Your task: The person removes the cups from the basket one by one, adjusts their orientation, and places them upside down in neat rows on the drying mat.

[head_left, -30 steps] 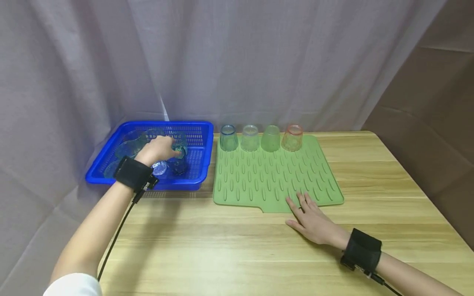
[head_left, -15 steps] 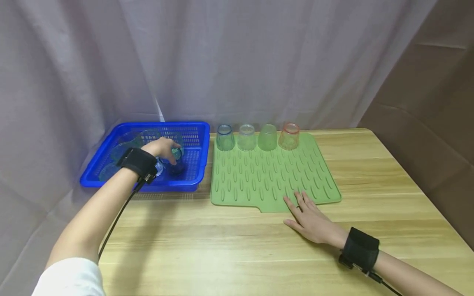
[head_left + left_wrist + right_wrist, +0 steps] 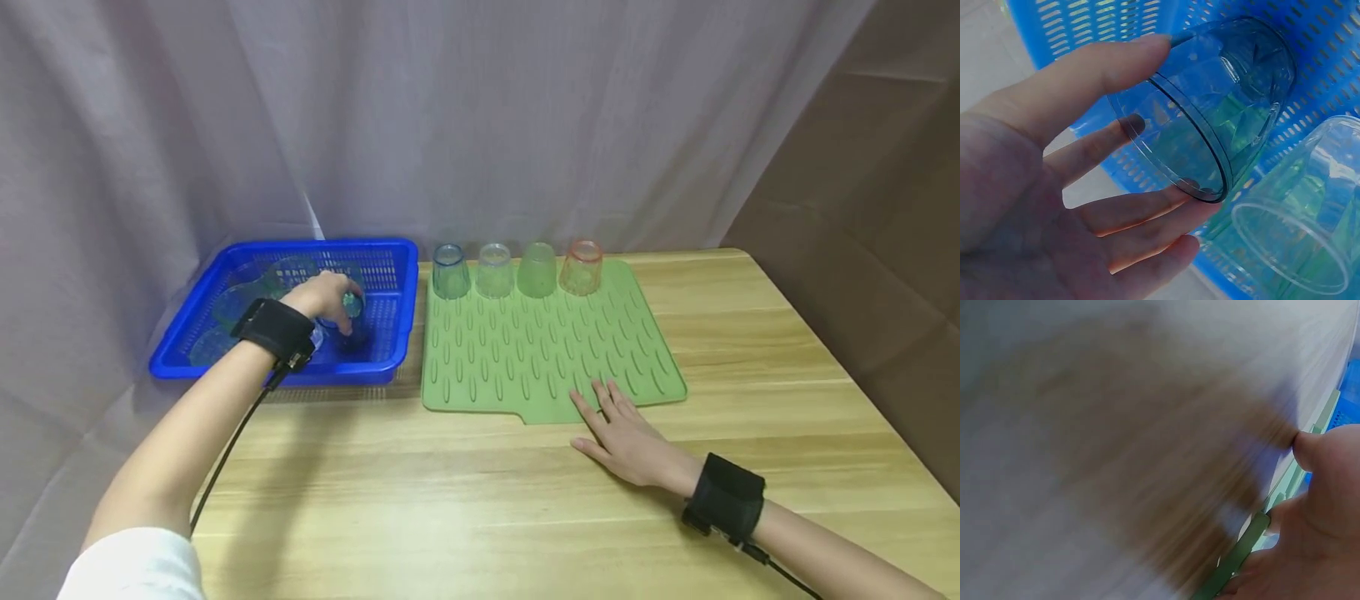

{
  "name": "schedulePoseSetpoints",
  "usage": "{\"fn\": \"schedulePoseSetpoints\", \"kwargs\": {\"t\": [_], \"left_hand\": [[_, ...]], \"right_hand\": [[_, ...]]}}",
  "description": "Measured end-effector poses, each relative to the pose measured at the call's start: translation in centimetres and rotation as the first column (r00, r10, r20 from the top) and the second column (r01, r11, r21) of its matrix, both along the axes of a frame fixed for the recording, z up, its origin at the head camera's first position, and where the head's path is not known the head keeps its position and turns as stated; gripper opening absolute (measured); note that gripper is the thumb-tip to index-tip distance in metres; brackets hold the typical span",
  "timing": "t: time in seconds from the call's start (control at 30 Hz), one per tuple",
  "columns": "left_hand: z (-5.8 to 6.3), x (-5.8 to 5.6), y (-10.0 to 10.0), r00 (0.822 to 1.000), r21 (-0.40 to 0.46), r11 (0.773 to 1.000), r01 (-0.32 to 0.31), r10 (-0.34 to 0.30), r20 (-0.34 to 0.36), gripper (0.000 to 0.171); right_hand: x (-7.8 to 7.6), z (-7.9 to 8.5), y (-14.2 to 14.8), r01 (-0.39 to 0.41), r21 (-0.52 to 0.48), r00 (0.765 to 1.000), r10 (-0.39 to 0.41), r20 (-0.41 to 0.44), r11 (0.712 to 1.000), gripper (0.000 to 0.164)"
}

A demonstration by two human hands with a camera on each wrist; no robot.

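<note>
My left hand [image 3: 322, 296] reaches into the blue plastic basket [image 3: 411, 304]. In the left wrist view its thumb and fingers grip a clear drinking glass with a dark rim [image 3: 1241, 112], which lies tilted with its mouth toward the palm. Beside it in the basket is a second clear glass with a pale rim [image 3: 1325, 187]. My right hand [image 3: 630, 446] lies flat with fingers spread, fingertips on the near edge of the green drying mat [image 3: 487, 350]. The right wrist view shows its thumb [image 3: 1310, 450] at the table surface.
Along the mat's far edge stand upside-down glasses: one blue-rimmed [image 3: 451, 275], one clear [image 3: 495, 273], one green [image 3: 537, 271] and one red-rimmed [image 3: 582, 271]. More clear glassware [image 3: 236, 300] sits in the basket's left side. A grey curtain [image 3: 480, 125] hangs close behind.
My left thumb has swung down toward the near side, and the hand has closed round the dark-rimmed glass. My right hand stays in place on the mat; the head view has shifted slightly.
</note>
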State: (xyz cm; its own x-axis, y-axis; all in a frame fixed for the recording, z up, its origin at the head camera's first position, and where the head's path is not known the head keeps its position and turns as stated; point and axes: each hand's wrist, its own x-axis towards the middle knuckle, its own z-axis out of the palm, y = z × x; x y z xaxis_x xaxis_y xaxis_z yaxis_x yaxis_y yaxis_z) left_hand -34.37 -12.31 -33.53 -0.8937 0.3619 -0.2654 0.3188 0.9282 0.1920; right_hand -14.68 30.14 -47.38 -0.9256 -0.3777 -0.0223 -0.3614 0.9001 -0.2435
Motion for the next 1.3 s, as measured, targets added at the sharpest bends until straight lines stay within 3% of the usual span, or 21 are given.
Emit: {"fn": "schedulePoseSetpoints", "kwargs": {"t": [0.43, 0.73, 1.03, 1.3], "left_hand": [[1.6, 1.5, 0.2, 0.998, 0.017, 1.0, 0.004, -0.003, -0.06, 0.073], [2.6, 2.5, -0.2, 0.989, 0.108, 0.994, 0.032, -0.016, -0.146, 0.068], [3.7, 4.0, -0.1, 0.961, 0.204, 0.979, 0.018, 0.039, -0.274, 0.064], [4.3, 5.7, 0.2, 0.953, 0.299, 0.954, 0.0, 0.091, -0.29, 0.069]], "right_hand": [[-0.4, 0.0, 0.1, -0.005, 0.012, 1.0, 0.005, 0.011, 1.0, 0.069], [-0.3, -0.2, 0.1, -0.005, 0.013, 1.0, 0.005, 0.012, 1.0, 0.069], [-0.4, 0.2, 0.1, 0.006, 0.018, 1.0, -0.007, 0.022, 1.0, 0.07], [-0.3, 0.1, 0.0, 0.006, 0.026, 1.0, -0.006, 0.022, 1.0, 0.07]]}}
